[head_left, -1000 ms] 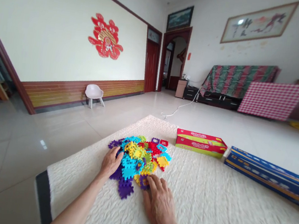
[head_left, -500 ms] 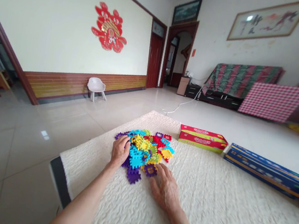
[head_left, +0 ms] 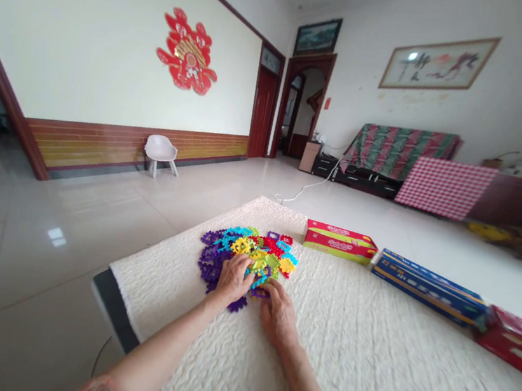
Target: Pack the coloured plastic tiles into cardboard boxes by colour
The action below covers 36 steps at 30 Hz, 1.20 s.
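Observation:
A heap of toothed, interlocking plastic building pieces (head_left: 242,244) in blue, yellow, purple, red and green lies on the white quilted cover. My left hand (head_left: 233,280) rests on the near side of the heap, its fingers bent around a blue piece (head_left: 258,278) that is partly hidden. Purple pieces (head_left: 210,264) spread out to the left of that hand. Close by on the right, my right hand (head_left: 280,315) has its thumb and fingers apart, with the fingertips touching the heap's near edge at a purple piece (head_left: 259,293).
The quilted cover (head_left: 330,358) lies over a table with a dark edge at left. Along its far right side stand a red and green box (head_left: 340,241), a blue box (head_left: 426,286) and a dark red box (head_left: 514,341). A white chair (head_left: 161,151) stands by the wall.
My left hand has moved right, from the heap's left side onto its near middle, uncovering purple pieces. My right hand has edged in closer. The view has turned slightly right.

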Tool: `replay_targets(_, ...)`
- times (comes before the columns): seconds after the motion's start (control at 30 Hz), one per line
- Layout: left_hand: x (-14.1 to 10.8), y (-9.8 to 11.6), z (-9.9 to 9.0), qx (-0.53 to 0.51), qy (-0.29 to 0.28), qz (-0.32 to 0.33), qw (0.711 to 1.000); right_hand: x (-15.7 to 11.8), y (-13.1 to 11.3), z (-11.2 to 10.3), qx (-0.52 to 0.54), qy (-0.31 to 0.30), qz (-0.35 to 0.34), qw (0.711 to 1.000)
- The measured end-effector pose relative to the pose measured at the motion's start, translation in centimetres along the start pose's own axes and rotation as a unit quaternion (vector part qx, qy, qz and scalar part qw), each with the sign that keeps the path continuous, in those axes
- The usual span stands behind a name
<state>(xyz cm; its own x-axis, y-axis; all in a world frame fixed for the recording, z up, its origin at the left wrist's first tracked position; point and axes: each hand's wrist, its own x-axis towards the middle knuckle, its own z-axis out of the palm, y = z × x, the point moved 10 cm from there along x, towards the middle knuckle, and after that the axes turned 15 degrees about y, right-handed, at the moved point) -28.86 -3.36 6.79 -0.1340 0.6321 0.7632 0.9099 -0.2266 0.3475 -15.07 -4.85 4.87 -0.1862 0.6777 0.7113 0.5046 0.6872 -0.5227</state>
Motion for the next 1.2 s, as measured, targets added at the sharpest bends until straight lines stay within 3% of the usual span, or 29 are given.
replay_targets(0.33,-0.1,1.7,-0.7,-0.073,0.038,0.022,0.996,-0.5,2.0,-1.2,0.018,0.069,0.037,0.997)
replay_targets(0.53,0.9,2.0,-2.6,-0.133,0.063,0.015,0.989,-1.1,4.2,-4.3,0.052,0.189,0.099,0.975)
replay_targets(0.63,3.5,-1.6,-3.7,-0.122,0.076,-0.03,0.989,-1.0,4.9,-5.5,0.048,0.211,0.115,0.97)
replay_targets(0.77,7.1,-10.8,-3.8,-0.057,0.08,-0.146,0.984,2.1,4.1,-5.0,0.034,0.177,0.075,0.981)
replay_targets(0.87,7.6,-16.5,-2.2,-0.015,0.043,-0.213,0.976,6.1,3.8,-2.6,0.007,0.108,0.04,0.993)
replay_targets(0.93,7.2,-18.3,-0.6,-0.011,0.006,-0.22,0.975,8.8,3.9,0.1,-0.03,0.037,0.02,0.999)
replay_targets(1.07,6.3,-18.5,2.0,-0.026,-0.051,-0.186,0.981,13.9,4.3,6.8,-0.062,-0.084,-0.016,0.994)
replay_targets(1.2,6.0,-18.3,2.9,-0.026,-0.067,-0.164,0.984,18.0,4.1,14.4,-0.084,-0.181,-0.026,0.98)
